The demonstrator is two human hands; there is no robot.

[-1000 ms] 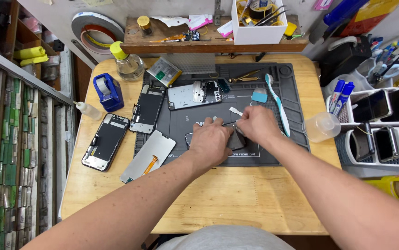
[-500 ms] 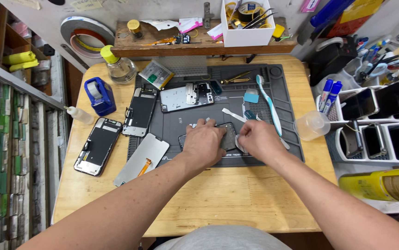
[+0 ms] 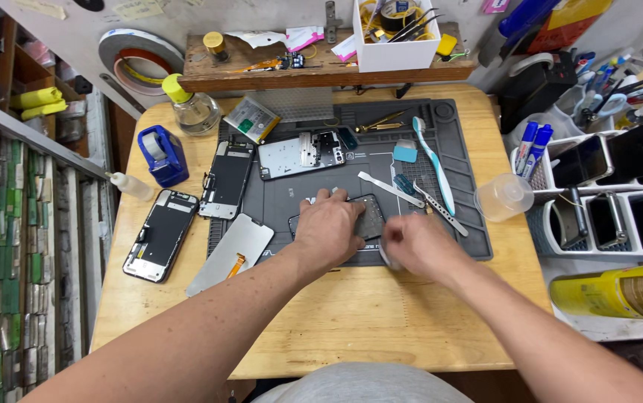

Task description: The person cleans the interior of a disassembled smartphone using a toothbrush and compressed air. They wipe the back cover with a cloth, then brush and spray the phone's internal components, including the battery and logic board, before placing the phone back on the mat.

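Note:
A dark phone body [image 3: 370, 216] lies flat on the grey work mat [image 3: 456, 246]. My left hand [image 3: 329, 227] rests on its left half, fingers spread over it, holding it down. My right hand [image 3: 415, 246] sits just right of the phone at the mat's front edge. Its fingers are curled over a small pale piece [image 3: 387, 258], which is mostly hidden. Two metal tweezers [image 3: 392, 189] [image 3: 441, 210] lie loose on the mat beyond my right hand.
On the mat's left are an opened phone frame [image 3: 299, 153], a dark phone [image 3: 226, 177] and a screen panel [image 3: 232, 252]. Another phone [image 3: 160, 234] and a blue tape dispenser [image 3: 162, 154] are on the wooden table. A toothbrush [image 3: 433, 160], a plastic cup [image 3: 503, 197] and trays of phones [image 3: 605, 190] stand to the right.
My right hand has drawn back from the middle of the phone to the mat's front edge. My left hand has stayed on the phone.

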